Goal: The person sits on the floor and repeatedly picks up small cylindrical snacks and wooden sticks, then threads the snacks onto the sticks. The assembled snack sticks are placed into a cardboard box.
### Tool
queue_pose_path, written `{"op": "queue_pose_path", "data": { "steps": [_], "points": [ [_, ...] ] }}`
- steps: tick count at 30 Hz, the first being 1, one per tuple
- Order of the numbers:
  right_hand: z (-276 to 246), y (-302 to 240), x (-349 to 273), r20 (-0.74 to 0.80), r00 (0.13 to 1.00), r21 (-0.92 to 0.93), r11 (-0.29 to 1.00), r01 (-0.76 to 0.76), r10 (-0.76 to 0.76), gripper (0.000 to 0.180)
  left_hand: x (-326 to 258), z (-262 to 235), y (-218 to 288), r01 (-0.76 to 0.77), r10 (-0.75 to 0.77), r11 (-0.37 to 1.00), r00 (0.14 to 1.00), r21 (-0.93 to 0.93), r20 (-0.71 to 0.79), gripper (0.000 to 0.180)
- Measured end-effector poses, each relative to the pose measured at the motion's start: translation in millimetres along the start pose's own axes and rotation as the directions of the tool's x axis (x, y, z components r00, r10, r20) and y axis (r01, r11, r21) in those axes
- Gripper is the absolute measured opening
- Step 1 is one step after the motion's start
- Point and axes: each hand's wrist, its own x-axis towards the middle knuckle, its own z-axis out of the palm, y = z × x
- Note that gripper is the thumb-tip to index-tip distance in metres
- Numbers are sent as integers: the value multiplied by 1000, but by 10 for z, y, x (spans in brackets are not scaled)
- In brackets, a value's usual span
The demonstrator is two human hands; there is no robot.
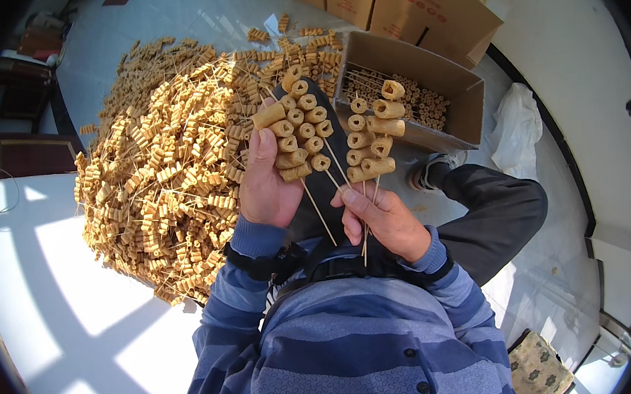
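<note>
My left hand [270,182] is closed around a bunch of skewers [298,128] threaded with short golden-brown tubular rolls. Their bare sticks slant down toward my right hand. My right hand [386,222] pinches the thin sticks of another bunch of skewers [372,146], whose rolls stand above the fingers. One stick from the left bunch reaches the right fingertips; whether they grip it too, I cannot tell. Both bunches are side by side over my lap, tips pointing away from me.
A large heap of similar skewers [165,172] lies at left on the floor. An open cardboard box [465,115] at right holds neatly stacked skewers. Behind it stand more cardboard boxes [404,5]. A white plastic bag [518,129] and a patterned cushion [540,368] are at right.
</note>
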Motion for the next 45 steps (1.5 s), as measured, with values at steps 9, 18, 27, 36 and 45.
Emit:
{"op": "queue_pose_path", "data": {
  "steps": [9,18,27,36,45],
  "points": [
    [26,-15,15,-42,996,-37,996,-76,74,37,-37,-113,-65,111,-112,982,994,-151,2,51],
    [22,-45,14,-69,991,-35,993,-116,113,40,64,-210,79,64,-104,968,983,-244,-153,52],
    [35,-46,6,65,977,-108,975,-196,204,42,76,-193,-31,110,-118,956,993,-273,-15,58],
    [-26,-48,18,14,988,-156,977,-148,152,55,103,-291,61,87,-103,969,993,-233,-58,67],
    [-350,-76,108,-25,999,-284,959,20,-28,64,192,-209,61,107,-91,950,994,-293,68,72]
  ]
}}
